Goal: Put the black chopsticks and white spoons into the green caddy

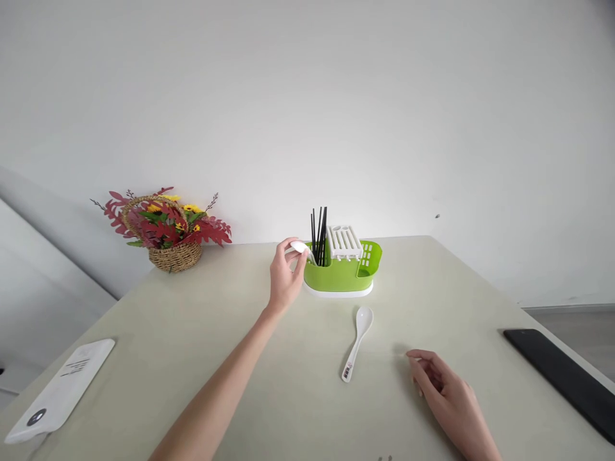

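Observation:
My left hand (287, 274) grips a white spoon (300, 246) by its bowl, at the left end of a green utensil holder (331, 276). The spoon's handle slants down into the holder's left compartment, where several black chopsticks (321, 234) stand upright. A slatted white rack (344, 242) sits on the middle of the holder. On the table in front lies a second white spoon (364, 318), bowl away from me, with a label on its handle end. To the right of it my right hand (444, 392) rests on the table, fingers loosely curled and apart from the thumb, holding nothing.
At the back left stands a wicker basket (175, 257) of red leaves and yellow flowers. A white flat device (67, 387) lies near the left edge, a long black flat object (560, 378) along the right edge. The wall (307, 115) rises behind the table.

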`<state>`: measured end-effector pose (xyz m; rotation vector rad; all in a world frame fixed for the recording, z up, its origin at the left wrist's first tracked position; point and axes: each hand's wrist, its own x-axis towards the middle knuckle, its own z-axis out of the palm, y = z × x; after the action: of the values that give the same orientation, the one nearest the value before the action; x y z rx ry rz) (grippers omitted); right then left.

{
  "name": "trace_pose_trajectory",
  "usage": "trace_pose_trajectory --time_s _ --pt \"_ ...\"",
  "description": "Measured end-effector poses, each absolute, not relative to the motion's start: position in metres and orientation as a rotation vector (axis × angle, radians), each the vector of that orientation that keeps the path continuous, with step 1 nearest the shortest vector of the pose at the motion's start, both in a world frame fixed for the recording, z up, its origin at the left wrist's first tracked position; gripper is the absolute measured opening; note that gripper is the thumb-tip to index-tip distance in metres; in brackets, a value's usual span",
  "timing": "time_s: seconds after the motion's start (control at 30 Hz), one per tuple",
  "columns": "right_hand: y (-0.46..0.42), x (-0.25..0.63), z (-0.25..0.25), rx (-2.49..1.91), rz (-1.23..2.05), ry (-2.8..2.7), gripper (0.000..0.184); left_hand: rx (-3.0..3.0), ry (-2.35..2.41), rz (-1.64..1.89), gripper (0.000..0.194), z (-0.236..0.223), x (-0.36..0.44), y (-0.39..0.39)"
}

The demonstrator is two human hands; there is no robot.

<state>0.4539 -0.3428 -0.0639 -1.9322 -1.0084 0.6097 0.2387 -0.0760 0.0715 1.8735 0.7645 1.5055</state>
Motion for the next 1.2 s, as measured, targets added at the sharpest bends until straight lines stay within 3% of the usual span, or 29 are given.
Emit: trace_pose_trajectory --time_s 0.43,0.77,0.9,1.07,1.2 --pt "-0.341 0.451 -0.058 -1.948 0.593 -0.978 0.043 2.128 1.009 1.409 0.033 0.042 0.236 -0.066" --pt "-0.341 0.456 -0.064 -1.939 0.586 -1.028 0.045 2.199 1.07 1.386 0.023 0.045 0.242 -0.062" --pt "-0.341 0.453 -0.06 -1.935 0.558 -1.005 0.044 2.18 1.028 1.491 0.033 0.044 0.233 -0.066" --pt "-0.34 0.45 -0.058 -1.92 0.532 -1.003 0.045 2.173 1.058 1.662 0.037 0.015 0.198 -0.078" --pt "-0.34 0.451 -0.062 -1.932 0.539 -1.025 0.045 1.988 1.159 1.392 0.024 -0.019 0.166 -0.088"
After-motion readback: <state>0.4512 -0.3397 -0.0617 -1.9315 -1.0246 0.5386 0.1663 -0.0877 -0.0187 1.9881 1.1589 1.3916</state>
